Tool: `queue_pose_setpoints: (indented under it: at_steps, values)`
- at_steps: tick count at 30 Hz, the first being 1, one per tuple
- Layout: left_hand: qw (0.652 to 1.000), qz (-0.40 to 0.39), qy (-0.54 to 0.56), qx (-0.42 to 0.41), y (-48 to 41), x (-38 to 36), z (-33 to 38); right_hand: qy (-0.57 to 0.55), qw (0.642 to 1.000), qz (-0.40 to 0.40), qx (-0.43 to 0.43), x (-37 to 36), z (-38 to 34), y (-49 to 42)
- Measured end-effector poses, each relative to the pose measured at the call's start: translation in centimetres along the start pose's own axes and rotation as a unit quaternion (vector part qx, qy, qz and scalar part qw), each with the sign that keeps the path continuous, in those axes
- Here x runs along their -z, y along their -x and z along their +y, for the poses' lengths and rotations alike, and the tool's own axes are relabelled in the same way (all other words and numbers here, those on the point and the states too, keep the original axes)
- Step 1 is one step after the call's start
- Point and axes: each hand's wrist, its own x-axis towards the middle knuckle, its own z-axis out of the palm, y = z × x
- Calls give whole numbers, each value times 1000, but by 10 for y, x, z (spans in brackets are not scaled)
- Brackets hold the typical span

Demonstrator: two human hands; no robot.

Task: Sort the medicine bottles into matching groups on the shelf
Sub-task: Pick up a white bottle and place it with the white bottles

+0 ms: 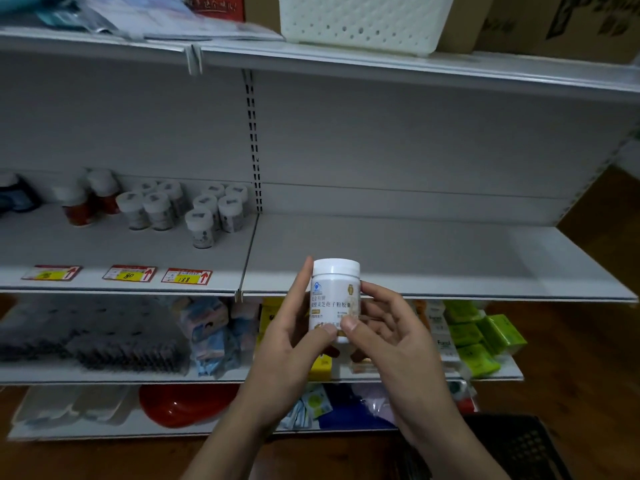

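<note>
The left hand (292,329) and right hand (389,336) grip one white plastic medicine bottle with a white screw lid (335,292) between them. Both thumbs press its lower label, and it stands upright just in front of the white metal shelf (415,251). Further left on that shelf stand grouped bottles: small white-capped grey-labelled ones (157,211) and two red-brown ones (90,202), behind yellow price tags (186,276).

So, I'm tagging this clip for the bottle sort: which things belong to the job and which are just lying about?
Job: white bottle held by left hand and right hand; small pale bottles and red bottles on the shelf.
Lying about: white basket, green packs, red bowl, price tags.
</note>
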Motion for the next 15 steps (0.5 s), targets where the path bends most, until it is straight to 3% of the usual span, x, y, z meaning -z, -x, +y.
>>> queue_pose_setpoints:
  at_steps: [6, 15]
  values:
    - [1000, 4, -16, -8, 8, -32, 3, -30, 999, -9, 11, 31, -1, 12]
    - [996, 51, -60, -41, 12, -77, 7, -116, 991, -58, -43, 70, -3, 19]
